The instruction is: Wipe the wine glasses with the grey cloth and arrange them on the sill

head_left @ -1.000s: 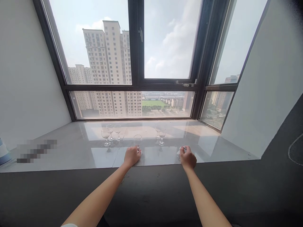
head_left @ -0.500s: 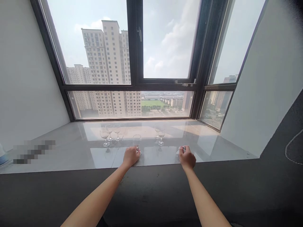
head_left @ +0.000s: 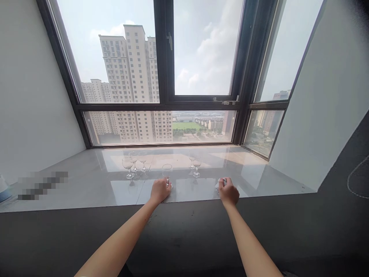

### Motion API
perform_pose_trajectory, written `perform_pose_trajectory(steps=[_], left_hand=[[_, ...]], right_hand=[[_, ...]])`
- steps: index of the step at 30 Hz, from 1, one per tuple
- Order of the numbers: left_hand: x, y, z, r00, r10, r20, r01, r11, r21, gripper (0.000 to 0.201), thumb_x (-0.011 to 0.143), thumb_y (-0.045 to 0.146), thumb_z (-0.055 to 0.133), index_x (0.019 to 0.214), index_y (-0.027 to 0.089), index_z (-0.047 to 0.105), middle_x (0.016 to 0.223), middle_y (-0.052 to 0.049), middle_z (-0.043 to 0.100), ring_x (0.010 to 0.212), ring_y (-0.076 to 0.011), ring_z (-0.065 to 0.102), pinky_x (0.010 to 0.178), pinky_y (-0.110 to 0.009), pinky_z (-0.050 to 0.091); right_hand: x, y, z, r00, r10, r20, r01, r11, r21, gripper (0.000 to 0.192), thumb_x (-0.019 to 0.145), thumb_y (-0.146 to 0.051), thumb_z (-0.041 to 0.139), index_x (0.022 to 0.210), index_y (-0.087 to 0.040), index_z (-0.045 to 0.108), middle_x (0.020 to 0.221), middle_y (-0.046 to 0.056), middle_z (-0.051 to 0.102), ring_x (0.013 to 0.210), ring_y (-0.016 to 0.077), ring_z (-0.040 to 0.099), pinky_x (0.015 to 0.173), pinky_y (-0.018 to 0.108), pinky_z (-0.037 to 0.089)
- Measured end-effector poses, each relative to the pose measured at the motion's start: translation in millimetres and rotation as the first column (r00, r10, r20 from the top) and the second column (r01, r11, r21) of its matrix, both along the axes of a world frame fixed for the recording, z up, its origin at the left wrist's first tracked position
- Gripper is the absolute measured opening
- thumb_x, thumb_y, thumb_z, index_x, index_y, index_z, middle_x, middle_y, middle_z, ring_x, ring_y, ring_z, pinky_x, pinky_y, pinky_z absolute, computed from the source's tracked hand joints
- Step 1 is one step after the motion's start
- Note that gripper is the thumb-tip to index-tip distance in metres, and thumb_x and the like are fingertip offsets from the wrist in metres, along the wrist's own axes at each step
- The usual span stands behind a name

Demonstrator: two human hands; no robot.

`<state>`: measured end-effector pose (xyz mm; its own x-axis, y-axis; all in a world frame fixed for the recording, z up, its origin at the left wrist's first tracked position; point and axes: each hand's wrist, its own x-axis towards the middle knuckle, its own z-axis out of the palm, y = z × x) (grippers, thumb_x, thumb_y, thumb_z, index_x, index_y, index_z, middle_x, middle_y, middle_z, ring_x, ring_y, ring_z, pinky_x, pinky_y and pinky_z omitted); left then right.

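My left hand (head_left: 160, 191) is closed round the stem of a clear wine glass (head_left: 167, 170), which stands upright close to the sill's front edge. The bowl shows above my fingers, and they hide much of the stem and foot. Further right, my right hand (head_left: 229, 193) is closed on a crumpled white cloth (head_left: 217, 187) at the front of the sill. Most of the cloth is hidden under the fingers, so whether it is fabric or paper is unclear.
Several stemmed glasses (head_left: 127, 164) stand in a group left of my hands. Two more, one a clear wine glass (head_left: 196, 163), stand between and beyond them. The glossy tiled sill (head_left: 95, 188) ends at a dark front wall. A white-and-blue object (head_left: 4, 189) sits far left.
Both hands keep nearly the same places and grips. The view has shifted very slightly; the glasses stand where they were.
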<state>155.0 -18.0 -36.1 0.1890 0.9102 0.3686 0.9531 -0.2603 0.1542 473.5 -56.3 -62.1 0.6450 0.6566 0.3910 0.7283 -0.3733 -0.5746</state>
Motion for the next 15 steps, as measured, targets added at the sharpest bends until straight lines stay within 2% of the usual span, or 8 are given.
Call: perform_pose_trajectory(steps=[15], left_hand=[[0.7, 0.1, -0.7, 1.0, 0.002, 0.002, -0.002, 1.0, -0.001, 0.027, 0.091, 0.036, 0.042, 0.089, 0.018, 0.063, 0.08, -0.007, 0.069, 0.081, -0.0219, 0.064, 0.077, -0.031, 0.04]], right_hand=[[-1.1, -1.2, 1.4, 1.0, -0.007, -0.005, 0.007, 1.0, -0.014, 0.039, 0.094, -0.046, 0.035, 0.108, -0.023, 0.062, 0.076, 0.004, 0.065, 0.063, 0.0174, 0.052, 0.056, 0.027, 0.022]])
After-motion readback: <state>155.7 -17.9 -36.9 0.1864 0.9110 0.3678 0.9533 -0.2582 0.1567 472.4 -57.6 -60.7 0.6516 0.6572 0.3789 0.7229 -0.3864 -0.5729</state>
